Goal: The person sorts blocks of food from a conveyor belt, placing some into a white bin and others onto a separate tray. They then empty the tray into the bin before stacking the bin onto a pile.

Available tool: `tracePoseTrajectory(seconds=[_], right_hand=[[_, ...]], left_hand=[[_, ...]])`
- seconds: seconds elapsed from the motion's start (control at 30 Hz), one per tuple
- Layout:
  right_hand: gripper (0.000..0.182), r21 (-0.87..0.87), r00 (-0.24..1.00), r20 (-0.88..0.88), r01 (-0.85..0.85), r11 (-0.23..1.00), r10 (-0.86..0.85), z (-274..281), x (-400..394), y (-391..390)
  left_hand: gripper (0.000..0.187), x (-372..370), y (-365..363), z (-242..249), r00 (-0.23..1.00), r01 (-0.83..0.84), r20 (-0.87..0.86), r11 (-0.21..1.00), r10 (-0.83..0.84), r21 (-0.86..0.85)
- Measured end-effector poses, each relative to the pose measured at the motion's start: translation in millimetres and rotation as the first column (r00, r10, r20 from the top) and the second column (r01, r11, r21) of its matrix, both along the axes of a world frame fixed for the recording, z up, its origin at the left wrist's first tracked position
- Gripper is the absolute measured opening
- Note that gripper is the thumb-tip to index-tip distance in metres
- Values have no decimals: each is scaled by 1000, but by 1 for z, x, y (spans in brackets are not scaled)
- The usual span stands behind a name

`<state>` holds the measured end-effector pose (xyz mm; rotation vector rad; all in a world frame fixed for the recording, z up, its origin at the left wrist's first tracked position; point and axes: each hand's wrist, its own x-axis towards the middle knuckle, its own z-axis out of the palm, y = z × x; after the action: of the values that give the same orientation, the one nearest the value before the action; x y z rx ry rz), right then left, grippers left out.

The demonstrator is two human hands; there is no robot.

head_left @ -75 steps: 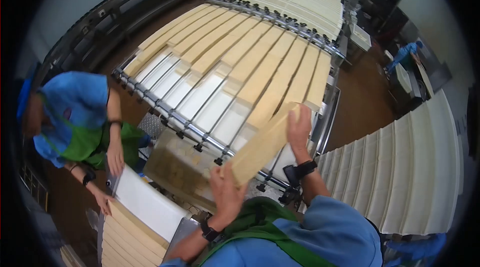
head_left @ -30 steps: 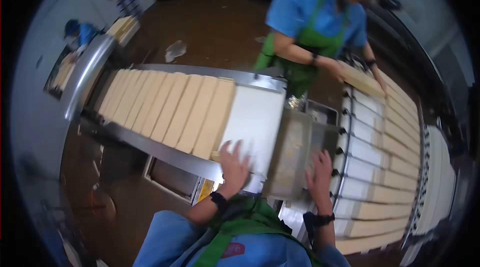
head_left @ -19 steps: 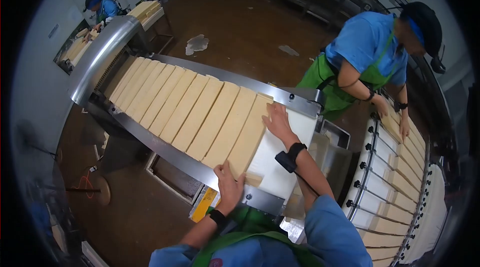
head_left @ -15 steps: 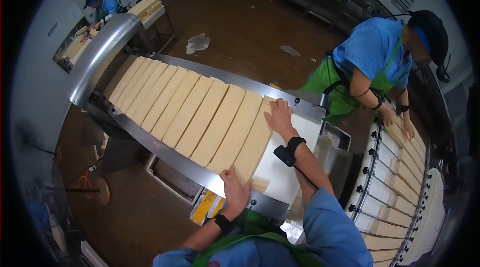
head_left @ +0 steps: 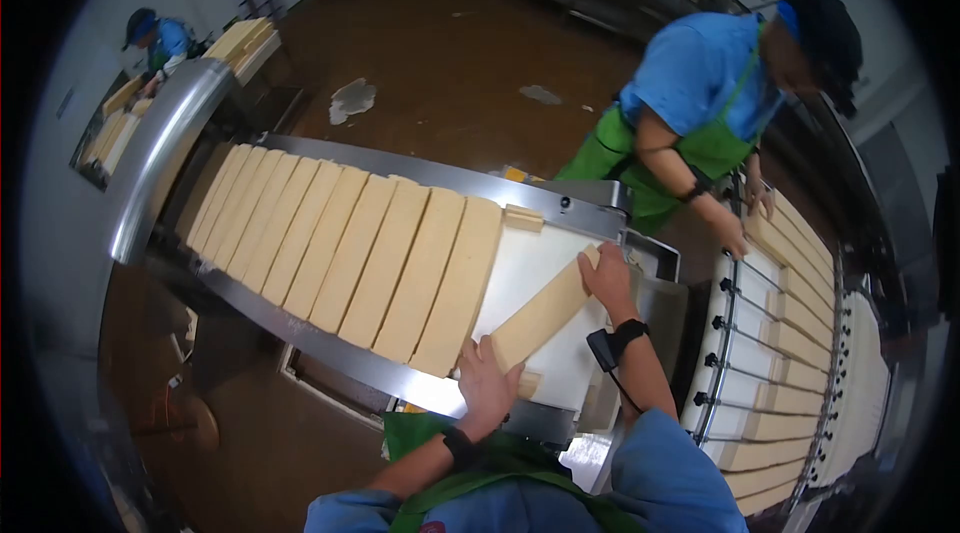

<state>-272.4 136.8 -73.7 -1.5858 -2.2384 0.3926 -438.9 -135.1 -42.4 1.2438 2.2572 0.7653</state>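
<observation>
The left hand [head_left: 487, 380] and right hand [head_left: 607, 276] are gripping a long pale slab [head_left: 541, 315] by its two ends, which is keeping the length from sagging. It is hanging slantwise over the bare white belt [head_left: 520, 258], just beside the row [head_left: 350, 248] of slabs lying edge to edge. A co-worker [head_left: 715, 103] is leaning over the roller conveyor [head_left: 770, 333]

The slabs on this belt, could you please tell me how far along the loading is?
Done: a row of slabs lies side by side across the belt. In hand: the left hand and right hand hold one slab by its ends, angled over the bare white stretch. Left: many slabs wait on the roller conveyor to the right.
</observation>
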Motion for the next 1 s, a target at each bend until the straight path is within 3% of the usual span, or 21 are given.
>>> tracePoseTrajectory(seconds=[0.1,0.17,0.23,0.27,0.37,0.4,0.47,0.5,0.6,0.67,0.73,0.83,0.9,1.0], right_hand=[[51,71,995,-7,103,992,-103,1,39,-18],[49,56,997,33,71,996,-73,-4,47,-30],[50,208,995,-36,103,973,-98,-32,51,-35],[52,-26,985,-114,130,991,-132,-21,53,-43],[55,17,972,-95,218,976,-215,-3,61,-69],[55,28,955,-103,281,959,-277,7,78,-83],[56,156,912,-291,344,926,-290,34,101,-103],[56,160,899,-302,376,913,-318,40,119,-106],[56,324,821,-359,555,766,-443,67,200,-125],[52,526,782,-363,621,581,-507,71,261,-125],[48,346,685,-459,725,595,-566,89,324,-126],[45,370,634,-456,773,515,-624,89,414,-118],[49,243,559,-372,829,504,-741,90,464,-113],[55,94,515,-284,855,510,-809,87,519,-105]], left_hand=[[86,-5,13,9,990,123,-67,990,-127,-65],[89,-5,20,2,971,208,-102,973,-218,-102],[99,6,18,-29,960,134,-233,985,-155,-107],[97,7,17,-36,961,123,-235,987,-145,-107],[89,14,24,-11,980,135,-132,986,-146,-94],[89,22,27,-17,968,199,-138,977,-209,-82],[81,36,33,-25,971,199,-160,971,-178,131],[81,53,42,-14,963,233,-171,963,-209,137],[76,126,65,23,952,292,-171,919,-253,266],[76,177,83,41,922,381,-196,867,-332,321],[76,230,101,61,889,457,-225,803,-399,382],[77,303,125,86,803,594,-300,728,-515,341],[82,344,141,94,718,694,-268,690,-642,205],[84,391,164,97,623,779,-315,603,-716,170]])
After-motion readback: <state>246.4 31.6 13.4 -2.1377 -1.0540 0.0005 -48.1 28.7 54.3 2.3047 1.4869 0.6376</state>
